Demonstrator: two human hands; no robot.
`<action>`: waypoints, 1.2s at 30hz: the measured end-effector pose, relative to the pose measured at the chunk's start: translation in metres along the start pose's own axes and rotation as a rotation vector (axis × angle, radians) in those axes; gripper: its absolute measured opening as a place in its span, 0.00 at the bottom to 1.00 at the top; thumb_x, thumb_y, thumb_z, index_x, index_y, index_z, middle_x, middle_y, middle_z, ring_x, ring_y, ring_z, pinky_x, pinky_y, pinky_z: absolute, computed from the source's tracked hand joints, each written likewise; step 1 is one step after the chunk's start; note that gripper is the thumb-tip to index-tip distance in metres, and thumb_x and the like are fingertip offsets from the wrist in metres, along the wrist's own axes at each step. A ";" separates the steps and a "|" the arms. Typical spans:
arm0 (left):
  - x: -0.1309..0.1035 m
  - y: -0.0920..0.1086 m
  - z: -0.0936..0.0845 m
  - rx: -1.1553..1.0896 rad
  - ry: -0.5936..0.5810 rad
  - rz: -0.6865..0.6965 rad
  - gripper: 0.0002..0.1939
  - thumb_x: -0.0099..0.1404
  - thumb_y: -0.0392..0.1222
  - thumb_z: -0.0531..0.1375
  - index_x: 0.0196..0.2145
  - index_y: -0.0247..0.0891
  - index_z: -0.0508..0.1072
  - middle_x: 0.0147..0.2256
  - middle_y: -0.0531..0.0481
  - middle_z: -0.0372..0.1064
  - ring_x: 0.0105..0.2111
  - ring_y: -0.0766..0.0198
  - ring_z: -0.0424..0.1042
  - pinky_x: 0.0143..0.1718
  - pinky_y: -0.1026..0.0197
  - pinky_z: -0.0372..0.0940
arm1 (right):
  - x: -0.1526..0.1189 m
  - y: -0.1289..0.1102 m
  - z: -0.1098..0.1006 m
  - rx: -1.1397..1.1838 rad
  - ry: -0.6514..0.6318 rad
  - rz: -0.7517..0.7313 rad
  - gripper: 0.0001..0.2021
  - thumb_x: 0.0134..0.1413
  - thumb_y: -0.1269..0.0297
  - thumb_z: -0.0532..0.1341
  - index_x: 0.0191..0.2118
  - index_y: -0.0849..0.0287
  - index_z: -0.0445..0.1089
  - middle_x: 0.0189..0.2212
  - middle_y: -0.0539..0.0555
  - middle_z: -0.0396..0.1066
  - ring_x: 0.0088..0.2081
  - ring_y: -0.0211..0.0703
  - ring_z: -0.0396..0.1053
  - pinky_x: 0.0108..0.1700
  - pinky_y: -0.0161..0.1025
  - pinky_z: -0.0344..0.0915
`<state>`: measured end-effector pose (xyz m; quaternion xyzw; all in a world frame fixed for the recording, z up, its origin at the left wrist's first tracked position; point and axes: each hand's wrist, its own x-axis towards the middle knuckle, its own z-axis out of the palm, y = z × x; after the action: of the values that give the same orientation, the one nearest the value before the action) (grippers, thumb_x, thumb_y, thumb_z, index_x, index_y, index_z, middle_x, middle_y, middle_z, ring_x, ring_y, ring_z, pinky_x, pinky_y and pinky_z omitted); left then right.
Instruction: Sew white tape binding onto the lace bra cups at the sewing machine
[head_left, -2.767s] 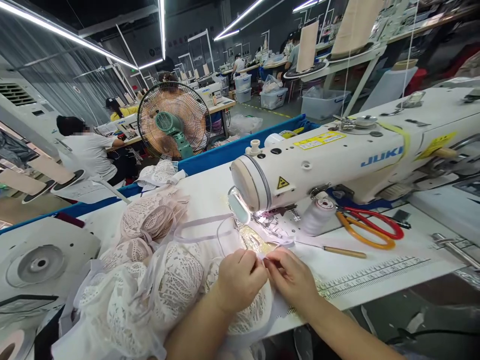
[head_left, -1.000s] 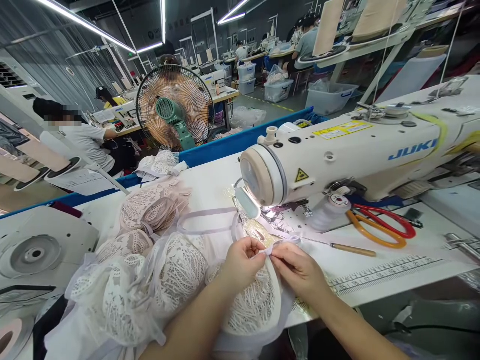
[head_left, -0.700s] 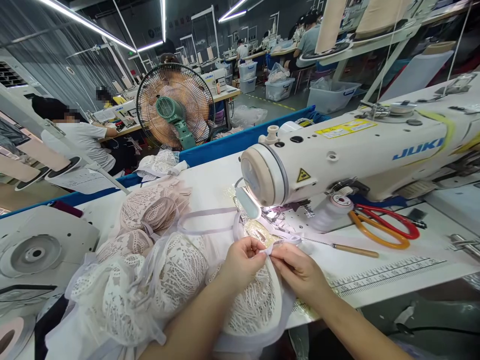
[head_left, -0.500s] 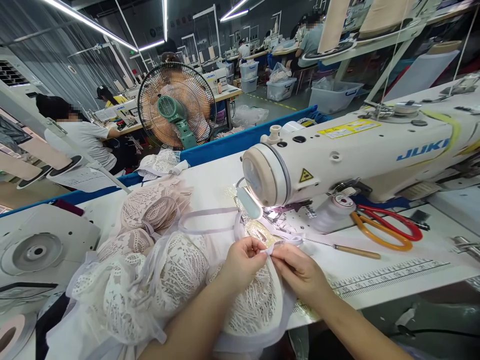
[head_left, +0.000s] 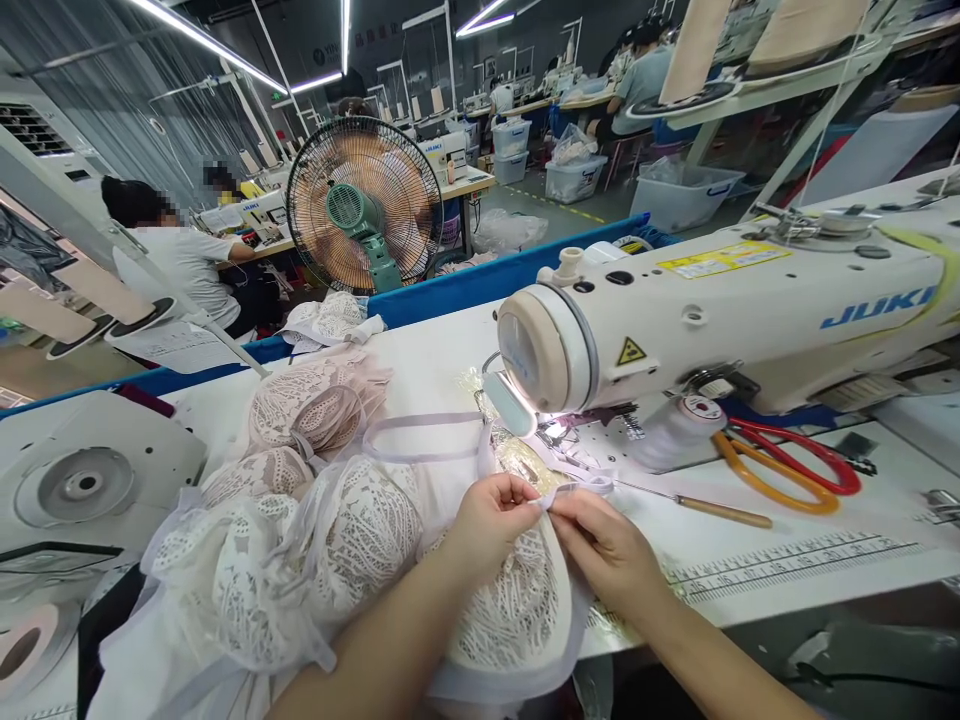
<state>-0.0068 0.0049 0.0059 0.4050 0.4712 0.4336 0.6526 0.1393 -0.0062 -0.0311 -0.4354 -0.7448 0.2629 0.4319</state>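
My left hand (head_left: 496, 515) and my right hand (head_left: 606, 535) meet in front of the sewing machine, each pinching a pale lilac elastic strap (head_left: 559, 494) between thumb and fingers. Below them hangs a white lace bra cup (head_left: 514, 610) edged with lilac band, partly covered by my left forearm. More of the white lace bra (head_left: 364, 520) is bunched to the left on the table. A loop of the lilac strap (head_left: 420, 420) lies behind my hands. The sewing machine (head_left: 637, 325) stands just beyond, its lamp lit over the needle area.
Right of my hands lie a wooden-handled awl (head_left: 724, 511), orange and red-handled scissors (head_left: 787, 470), a thread cone (head_left: 679, 430) and a printed ruler (head_left: 802, 568). Pinkish lace cups (head_left: 304, 405) are stacked at left. A fan (head_left: 365, 205) and a co-worker (head_left: 180, 265) are beyond the blue edge.
The whole view has shifted slightly, so the scene sits a little further right. Both hands keep their pinch on the strap with hardly any movement.
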 end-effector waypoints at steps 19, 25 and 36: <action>-0.002 0.005 0.002 -0.001 0.011 -0.002 0.07 0.47 0.37 0.62 0.23 0.32 0.67 0.22 0.54 0.61 0.24 0.71 0.58 0.29 0.65 0.53 | 0.003 0.000 0.001 -0.005 0.040 -0.001 0.07 0.56 0.66 0.52 0.32 0.55 0.67 0.24 0.49 0.63 0.28 0.38 0.63 0.29 0.34 0.62; -0.001 0.001 -0.001 0.021 -0.016 0.041 0.06 0.49 0.37 0.60 0.24 0.33 0.66 0.23 0.54 0.61 0.25 0.71 0.58 0.30 0.65 0.53 | 0.002 0.000 0.002 -0.012 0.051 0.023 0.07 0.56 0.65 0.52 0.32 0.55 0.67 0.24 0.50 0.63 0.28 0.38 0.63 0.29 0.35 0.62; -0.002 -0.003 0.000 0.195 0.032 0.153 0.07 0.51 0.39 0.60 0.28 0.36 0.66 0.22 0.55 0.58 0.24 0.70 0.58 0.28 0.66 0.54 | 0.003 0.001 0.002 -0.015 0.083 0.046 0.08 0.55 0.64 0.53 0.30 0.55 0.67 0.25 0.51 0.65 0.28 0.39 0.64 0.29 0.35 0.63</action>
<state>-0.0065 0.0023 0.0036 0.4943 0.4891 0.4408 0.5675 0.1374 -0.0031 -0.0318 -0.4661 -0.7181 0.2486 0.4531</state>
